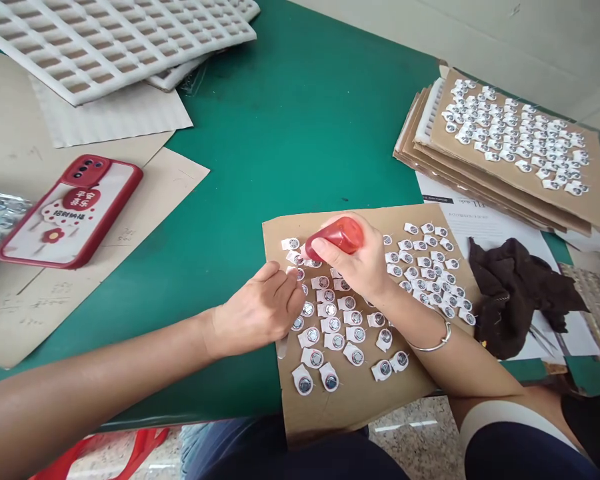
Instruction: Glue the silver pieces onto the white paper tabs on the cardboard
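Observation:
My right hand (373, 263) is wrapped round a small red squeeze bottle (336, 238), which tilts with its nozzle end toward the left. Just below that nozzle end, my left hand (263, 303) is closed, thumb and fingers pressed together; what they pinch, if anything, is hidden. Both hands are over a brown cardboard sheet (325, 417) at the table's front edge. Across the sheet lie many small white tabbed pieces (333, 341), each with a round silvery centre. A few of them are covered by my hands and the bottle.
At the back right, a stack of cardboard sheets (410, 150) bears more white pieces. A dark brown cloth (510, 293) and tweezers (543, 339) lie right of my sheet. On the left are a red-framed phone (70, 213) and white grid trays (120, 40), over the green tabletop (300, 113).

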`<state>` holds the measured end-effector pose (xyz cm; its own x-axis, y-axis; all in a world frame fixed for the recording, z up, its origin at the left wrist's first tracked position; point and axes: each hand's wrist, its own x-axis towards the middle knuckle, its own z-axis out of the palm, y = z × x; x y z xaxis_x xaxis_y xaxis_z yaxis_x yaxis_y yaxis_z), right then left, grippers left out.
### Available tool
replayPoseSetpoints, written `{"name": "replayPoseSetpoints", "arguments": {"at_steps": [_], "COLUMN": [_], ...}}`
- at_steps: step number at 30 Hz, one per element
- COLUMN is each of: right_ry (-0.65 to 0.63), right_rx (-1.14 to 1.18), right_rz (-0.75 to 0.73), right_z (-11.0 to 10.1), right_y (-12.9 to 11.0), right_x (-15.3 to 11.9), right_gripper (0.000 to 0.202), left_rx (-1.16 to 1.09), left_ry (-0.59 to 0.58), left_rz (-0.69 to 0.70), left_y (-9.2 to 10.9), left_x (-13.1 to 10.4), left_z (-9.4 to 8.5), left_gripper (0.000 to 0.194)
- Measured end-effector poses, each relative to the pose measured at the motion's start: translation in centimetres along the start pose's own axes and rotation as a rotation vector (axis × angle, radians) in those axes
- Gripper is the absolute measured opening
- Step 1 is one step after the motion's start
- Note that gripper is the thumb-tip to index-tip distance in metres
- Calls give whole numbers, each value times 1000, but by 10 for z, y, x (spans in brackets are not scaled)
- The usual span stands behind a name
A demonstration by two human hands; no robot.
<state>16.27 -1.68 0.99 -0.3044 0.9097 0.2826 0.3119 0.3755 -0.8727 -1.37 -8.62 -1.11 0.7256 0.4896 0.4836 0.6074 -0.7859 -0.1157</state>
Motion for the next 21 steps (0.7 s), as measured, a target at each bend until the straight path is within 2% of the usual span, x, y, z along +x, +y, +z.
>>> {"name": "replayPoseSetpoints", "arguments": {"at_steps": [21], "right_ry": [-21], "right_rx": [-101], "right_rz": [-73], "right_z": [-1], "right_y": [0], "right_x": [0], "right_gripper": [19], "left_rx": [-11], "left_ry": [-8], "left_rz": [-12], "left_y": [1], "left_x": [-2], "left_z": [2], "left_gripper": [23]}}
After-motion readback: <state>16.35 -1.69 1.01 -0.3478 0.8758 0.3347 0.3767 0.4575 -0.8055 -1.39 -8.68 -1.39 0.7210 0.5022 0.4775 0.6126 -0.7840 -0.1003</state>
